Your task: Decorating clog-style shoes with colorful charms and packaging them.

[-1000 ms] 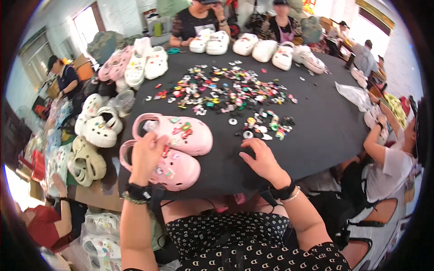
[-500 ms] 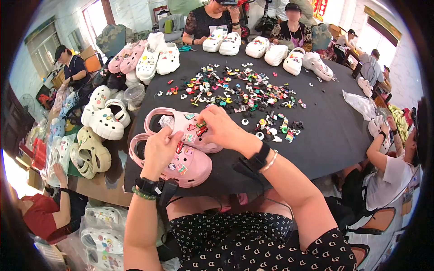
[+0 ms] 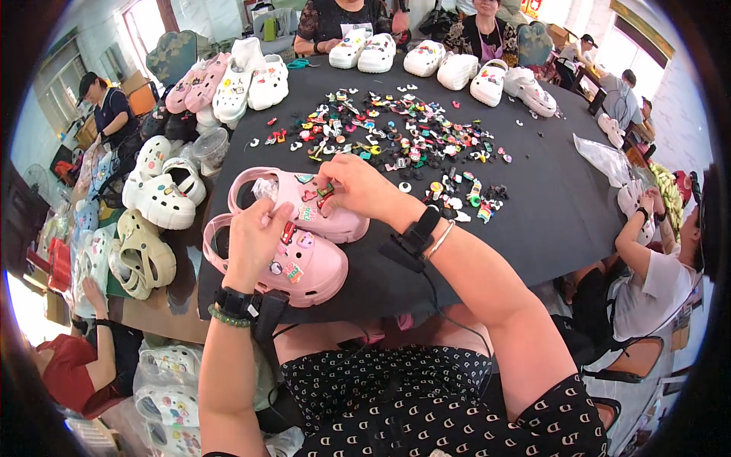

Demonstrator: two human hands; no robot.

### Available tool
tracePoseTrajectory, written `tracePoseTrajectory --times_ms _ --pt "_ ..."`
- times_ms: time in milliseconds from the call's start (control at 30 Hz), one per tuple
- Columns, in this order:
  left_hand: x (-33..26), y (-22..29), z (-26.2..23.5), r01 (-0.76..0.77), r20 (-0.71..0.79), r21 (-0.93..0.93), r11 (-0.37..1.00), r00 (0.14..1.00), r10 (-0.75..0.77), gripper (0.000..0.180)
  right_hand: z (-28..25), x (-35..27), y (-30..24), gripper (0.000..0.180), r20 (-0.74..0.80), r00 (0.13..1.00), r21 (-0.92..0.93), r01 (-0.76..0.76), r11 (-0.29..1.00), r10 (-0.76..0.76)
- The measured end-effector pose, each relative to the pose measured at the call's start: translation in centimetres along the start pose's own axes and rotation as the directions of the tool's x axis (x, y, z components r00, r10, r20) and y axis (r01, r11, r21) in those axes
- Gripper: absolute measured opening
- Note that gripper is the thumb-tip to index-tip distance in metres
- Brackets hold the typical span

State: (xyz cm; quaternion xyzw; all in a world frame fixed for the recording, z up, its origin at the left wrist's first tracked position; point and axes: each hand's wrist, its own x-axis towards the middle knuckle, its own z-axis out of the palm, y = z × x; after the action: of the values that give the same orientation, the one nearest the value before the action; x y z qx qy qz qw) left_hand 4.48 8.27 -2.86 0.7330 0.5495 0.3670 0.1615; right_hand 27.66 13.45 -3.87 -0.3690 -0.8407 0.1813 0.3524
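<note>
Two pink clogs, a far one (image 3: pixel 341 226) and a near one (image 3: pixel 316 266), lie side by side on the dark tabletop, toes to the right. Both carry colourful shoe charms on their uppers. My left hand (image 3: pixel 253 232) is closed at the opening of the far clog, thumb along its rim beside crumpled white stuffing (image 3: pixel 264 190); some of its fingers are hidden. Over the far clog's upper, my right hand (image 3: pixel 369 186) pinches a red charm (image 3: pixel 326 202) against the surface. Whether that charm sits in a hole cannot be seen.
Loose charms (image 3: pixel 396 129) spread across the table beyond the clogs. White clogs (image 3: pixel 377 53) line its far edge; more white (image 3: pixel 164 199) and beige clogs (image 3: pixel 148 255) stand at left, near a clear round tub (image 3: pixel 211 148). Other people sit around the table.
The view has shifted slightly, so the table scene sits higher and further left. My hands keep nearly the same places on the clogs; the right fingers stay at the red charm.
</note>
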Motion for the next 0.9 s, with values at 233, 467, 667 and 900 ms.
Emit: tracePoseTrajectory --times_ms 233,467,667,900 --pt "-0.2 -0.8 0.7 -0.076 -0.05 0.057 0.995 0.996 0.079 0.038 1.7 -1.3 0.3 0.03 -0.091 0.992 -0.188 0.069 0.98 -0.087" --pt "0.4 -1.3 1.2 -0.104 -0.054 -0.022 0.994 0.993 0.103 0.039 1.9 -1.7 -0.9 0.02 -0.074 0.992 -0.389 0.069 0.919 -0.105" --pt "0.6 -1.8 1.2 -0.109 -0.066 0.027 0.994 0.992 0.11 0.039 2.7 -1.3 -1.1 0.019 -0.085 0.993 -0.419 0.044 0.907 -0.087" --pt "-0.3 -1.1 0.9 -0.101 -0.094 0.034 0.994 0.99 0.104 0.039 3.2 0.2 3.8 0.016 -0.471 0.843 0.101 -0.241 0.965 0.26"
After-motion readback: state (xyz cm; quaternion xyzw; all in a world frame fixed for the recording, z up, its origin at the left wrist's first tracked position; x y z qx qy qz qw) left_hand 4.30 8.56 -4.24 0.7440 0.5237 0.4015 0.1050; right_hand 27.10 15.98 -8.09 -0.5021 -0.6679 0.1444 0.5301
